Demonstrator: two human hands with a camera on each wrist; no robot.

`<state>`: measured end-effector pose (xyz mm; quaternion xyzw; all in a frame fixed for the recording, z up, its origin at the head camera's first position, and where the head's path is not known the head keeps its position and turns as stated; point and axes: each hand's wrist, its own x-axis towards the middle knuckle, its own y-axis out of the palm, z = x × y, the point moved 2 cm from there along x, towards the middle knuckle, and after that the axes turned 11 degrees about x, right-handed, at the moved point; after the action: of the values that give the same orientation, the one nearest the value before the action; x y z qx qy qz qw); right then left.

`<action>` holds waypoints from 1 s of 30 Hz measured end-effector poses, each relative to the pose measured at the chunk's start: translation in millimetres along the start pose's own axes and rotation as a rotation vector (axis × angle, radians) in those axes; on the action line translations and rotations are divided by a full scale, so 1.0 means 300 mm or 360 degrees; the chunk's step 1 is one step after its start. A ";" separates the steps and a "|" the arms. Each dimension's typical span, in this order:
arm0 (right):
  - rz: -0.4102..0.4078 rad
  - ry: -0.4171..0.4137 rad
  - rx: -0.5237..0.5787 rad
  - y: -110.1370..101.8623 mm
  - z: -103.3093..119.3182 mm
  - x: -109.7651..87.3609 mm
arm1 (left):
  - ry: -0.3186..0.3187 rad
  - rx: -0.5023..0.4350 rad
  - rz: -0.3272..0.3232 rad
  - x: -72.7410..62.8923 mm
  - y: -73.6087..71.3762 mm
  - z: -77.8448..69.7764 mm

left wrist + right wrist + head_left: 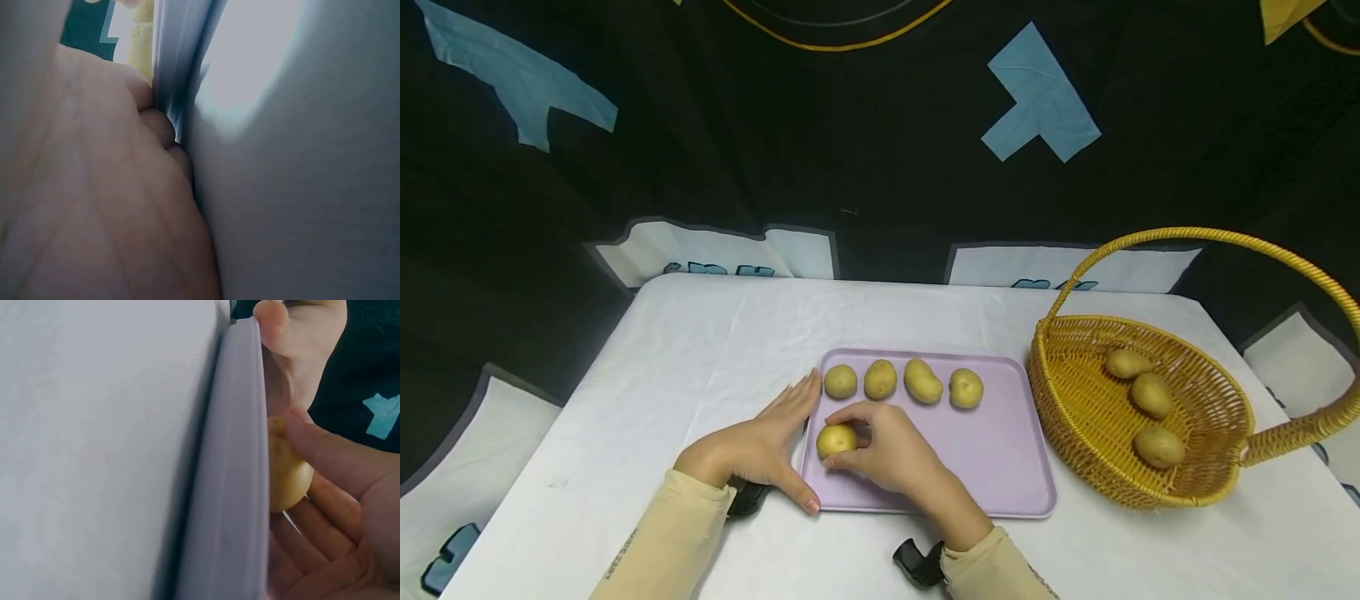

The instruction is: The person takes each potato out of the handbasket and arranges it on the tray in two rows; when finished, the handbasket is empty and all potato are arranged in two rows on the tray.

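A lilac tray (985,467) lies on the white table. Along its far side sits a row of several potatoes, among them a round potato (840,382) at the left end and another potato (966,389) at the right. My right hand (891,446) pinches a potato (835,442) between thumb and fingers at the tray's near left; the right wrist view shows that potato (287,472) behind the tray's raised edge. My left hand (771,442) rests against the tray's left edge with fingers straight and thumb spread at the near corner.
To the right of the tray stands a yellow wicker basket (1060,417) with a tall arched handle (1195,235). Three potatoes lie inside it, one of them a potato (1159,447) near the front. A black cloth (850,167) hangs behind the table.
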<state>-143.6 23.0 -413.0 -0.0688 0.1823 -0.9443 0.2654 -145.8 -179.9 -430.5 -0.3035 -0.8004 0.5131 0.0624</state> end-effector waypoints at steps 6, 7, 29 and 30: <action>0.0020 -0.0029 0.0070 0.012 -0.005 0.001 | 0.0002 -0.0007 0.0008 -0.002 0.001 0.001; 0.0020 -0.0037 0.0057 0.013 -0.005 0.001 | 0.0002 -0.0014 0.0007 -0.002 0.001 0.001; -0.0010 -0.0121 -0.0287 0.003 0.012 0.003 | 0.0020 -0.0017 -0.0019 -0.002 0.000 -0.001; 0.0002 -0.0123 -0.0288 0.002 0.013 0.003 | 0.0028 -0.0019 -0.0023 -0.001 0.000 0.000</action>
<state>-143.1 21.0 -409.7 -0.1286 0.2564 -0.9204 0.2657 -145.4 -180.0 -430.3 -0.3026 -0.8052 0.5051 0.0713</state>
